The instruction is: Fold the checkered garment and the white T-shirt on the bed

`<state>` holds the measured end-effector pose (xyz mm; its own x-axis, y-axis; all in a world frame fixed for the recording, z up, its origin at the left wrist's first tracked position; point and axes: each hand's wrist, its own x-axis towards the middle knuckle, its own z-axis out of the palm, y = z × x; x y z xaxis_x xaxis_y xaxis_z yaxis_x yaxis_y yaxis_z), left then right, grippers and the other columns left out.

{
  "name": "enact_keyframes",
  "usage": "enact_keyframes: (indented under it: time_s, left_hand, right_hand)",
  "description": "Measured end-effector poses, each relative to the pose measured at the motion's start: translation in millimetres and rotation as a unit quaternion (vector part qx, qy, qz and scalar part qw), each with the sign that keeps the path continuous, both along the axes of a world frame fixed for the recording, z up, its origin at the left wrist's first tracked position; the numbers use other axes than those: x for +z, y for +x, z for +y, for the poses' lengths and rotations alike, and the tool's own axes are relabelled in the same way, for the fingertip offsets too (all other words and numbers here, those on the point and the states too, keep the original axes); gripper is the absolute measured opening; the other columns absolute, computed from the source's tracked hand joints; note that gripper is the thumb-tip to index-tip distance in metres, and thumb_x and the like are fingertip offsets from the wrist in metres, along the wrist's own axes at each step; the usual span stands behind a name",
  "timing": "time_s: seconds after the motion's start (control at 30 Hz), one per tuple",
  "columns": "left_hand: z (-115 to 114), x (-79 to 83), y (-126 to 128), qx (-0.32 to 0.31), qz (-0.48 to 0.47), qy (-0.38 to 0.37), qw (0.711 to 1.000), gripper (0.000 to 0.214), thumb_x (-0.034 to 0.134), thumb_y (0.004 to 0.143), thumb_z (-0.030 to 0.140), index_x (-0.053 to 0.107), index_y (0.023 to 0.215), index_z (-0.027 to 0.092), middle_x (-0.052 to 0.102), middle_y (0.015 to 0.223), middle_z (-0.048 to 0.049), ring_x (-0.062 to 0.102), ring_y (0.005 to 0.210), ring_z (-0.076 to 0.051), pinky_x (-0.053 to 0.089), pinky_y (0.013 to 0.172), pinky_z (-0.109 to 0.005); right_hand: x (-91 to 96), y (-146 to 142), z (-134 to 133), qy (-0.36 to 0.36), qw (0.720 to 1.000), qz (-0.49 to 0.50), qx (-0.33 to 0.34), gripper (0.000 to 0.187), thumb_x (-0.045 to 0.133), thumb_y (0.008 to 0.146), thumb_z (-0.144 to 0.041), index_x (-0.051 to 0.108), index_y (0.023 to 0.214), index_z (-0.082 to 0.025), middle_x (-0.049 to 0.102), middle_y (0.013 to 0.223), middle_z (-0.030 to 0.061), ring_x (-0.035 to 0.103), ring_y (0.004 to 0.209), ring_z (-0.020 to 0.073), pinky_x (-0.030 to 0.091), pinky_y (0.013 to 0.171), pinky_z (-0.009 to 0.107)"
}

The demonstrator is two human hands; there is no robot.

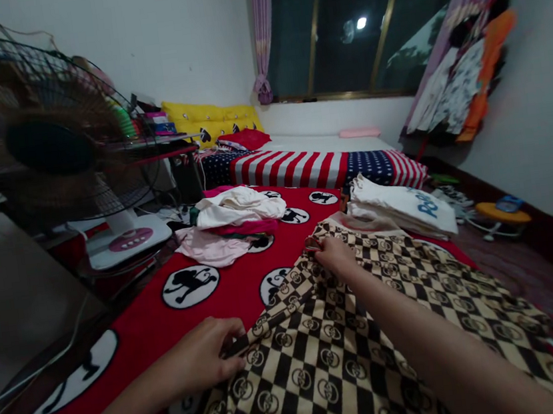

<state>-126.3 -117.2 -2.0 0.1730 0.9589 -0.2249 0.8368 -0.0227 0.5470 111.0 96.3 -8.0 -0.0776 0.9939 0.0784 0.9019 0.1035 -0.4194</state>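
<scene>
A brown-and-black checkered garment (320,356) with a ring pattern lies spread over the red blanket (238,306). My left hand (211,353) pinches its left edge between thumb and fingers. Farther up, my right hand (336,257) is closed on the same garment near its top edge, where the cloth is bunched. Which part of the garment this is, I cannot tell. My right forearm crosses over the cloth and hides some of it.
A loose pile of white and pink clothes (241,208) lies at the back left; folded white clothes (401,202) lie at the back right. A standing fan (51,140) is on the left. Behind is a bed with a striped cover (292,168). An orange stool (502,213) stands right.
</scene>
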Motion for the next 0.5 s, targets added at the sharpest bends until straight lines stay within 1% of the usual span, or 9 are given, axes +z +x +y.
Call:
enact_keyframes:
  time_s: [0.03,0.17,0.23,0.3,0.33,0.4,0.5]
  left_hand:
    - [-2.6,1.4,0.2,0.002,-0.001,-0.002,1.0,0.016,0.058,0.072,0.03,0.062,0.084,0.02,0.061,0.076,0.0001,0.056,0.072,-0.018,0.034,0.059,-0.022]
    - [-8.8,7.9,5.1,0.012,-0.024,-0.013,1.0,0.019,0.058,0.073,0.031,0.06,0.088,0.02,0.061,0.075,0.0014,0.055,0.069,-0.017,0.033,0.056,-0.022]
    - [-8.4,11.0,9.1,0.014,-0.034,-0.014,0.999,0.017,0.057,0.073,0.031,0.058,0.086,0.02,0.058,0.07,0.0028,0.053,0.064,-0.015,0.032,0.054,-0.022]
    - [-6.2,15.1,13.9,0.021,-0.037,-0.019,0.999,0.016,0.057,0.074,0.031,0.056,0.085,0.02,0.055,0.064,0.0042,0.05,0.06,-0.014,0.029,0.051,-0.021]
    - [-4.9,18.2,16.9,0.023,-0.04,-0.02,0.999,0.016,0.057,0.074,0.031,0.056,0.085,0.02,0.054,0.062,0.0046,0.049,0.058,-0.014,0.028,0.049,-0.021]
    - [-1.7,26.6,24.7,0.018,-0.052,-0.02,0.998,0.017,0.058,0.074,0.032,0.055,0.086,0.02,0.053,0.062,0.0049,0.048,0.057,-0.013,0.027,0.048,-0.02]
    - [4.1,42.9,42.8,-0.01,-0.078,-0.021,0.997,0.021,0.058,0.075,0.034,0.056,0.09,0.02,0.054,0.061,0.0052,0.048,0.055,-0.013,0.028,0.046,-0.02]
  right_hand:
    - [2.7,1.6,2.4,0.009,1.0,0.013,0.002,0.016,0.06,0.074,-0.027,0.071,0.083,-0.019,0.072,0.089,0.0134,0.067,0.09,0.0293,0.045,0.072,0.033]
    - [8.8,13.0,7.5,0.06,0.995,0.072,0.023,0.026,0.051,0.079,-0.024,0.072,0.094,-0.019,0.072,0.097,0.0111,0.064,0.098,0.0265,0.043,0.08,0.031]
    - [7.8,18.0,8.7,0.064,0.993,0.1,0.028,0.023,0.052,0.077,-0.021,0.072,0.087,-0.016,0.072,0.092,0.0124,0.064,0.095,0.0272,0.043,0.081,0.032]
    - [8.1,21.3,12.6,0.063,0.988,0.136,0.027,0.02,0.053,0.075,-0.019,0.072,0.079,-0.014,0.072,0.084,0.0127,0.064,0.091,0.0274,0.044,0.08,0.032]
    - [9.7,22.4,16.4,0.066,0.985,0.161,0.024,0.021,0.052,0.076,-0.02,0.072,0.078,-0.013,0.072,0.082,0.0119,0.065,0.089,0.0267,0.045,0.079,0.032]
    - [16.7,23.7,27.3,0.073,0.973,0.218,0.015,0.026,0.048,0.08,-0.022,0.071,0.085,-0.013,0.071,0.082,0.0097,0.065,0.085,0.0243,0.047,0.075,0.031]
    - [30.6,27.2,46.2,0.076,0.949,0.305,-0.003,0.033,0.041,0.084,-0.026,0.068,0.095,-0.012,0.071,0.082,0.0078,0.066,0.074,0.021,0.05,0.067,0.03]
